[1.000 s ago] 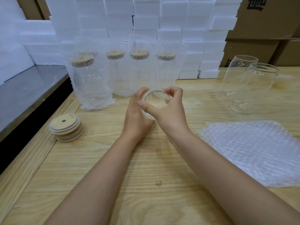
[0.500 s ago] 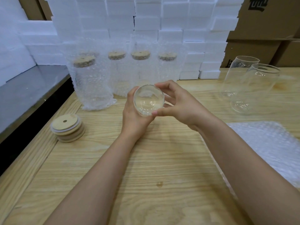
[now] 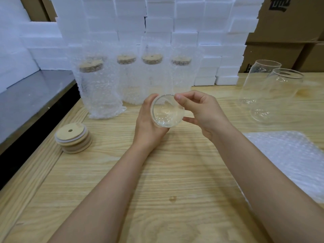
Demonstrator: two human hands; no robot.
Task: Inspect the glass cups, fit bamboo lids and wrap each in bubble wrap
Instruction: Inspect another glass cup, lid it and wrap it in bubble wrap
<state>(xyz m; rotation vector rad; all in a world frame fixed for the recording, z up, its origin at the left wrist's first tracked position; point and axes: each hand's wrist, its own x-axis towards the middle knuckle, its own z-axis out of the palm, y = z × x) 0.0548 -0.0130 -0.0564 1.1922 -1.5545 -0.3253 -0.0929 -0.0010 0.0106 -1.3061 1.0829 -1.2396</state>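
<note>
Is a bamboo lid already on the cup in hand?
No, the glass cup held in the left hand and right hand is bare, with the bamboo lids stacked on the table.

Wooden table; white foam blocks behind; cardboard boxes right; grey counter left.

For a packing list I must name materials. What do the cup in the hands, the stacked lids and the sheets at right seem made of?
Cup: clear glossy glass, see-through with bright glints. Lids: matte tan wood, probably bamboo; white rings between them, perhaps silicone. Sheets: clear soft plastic, bubble wrap by its rows of small bubbles.
</note>
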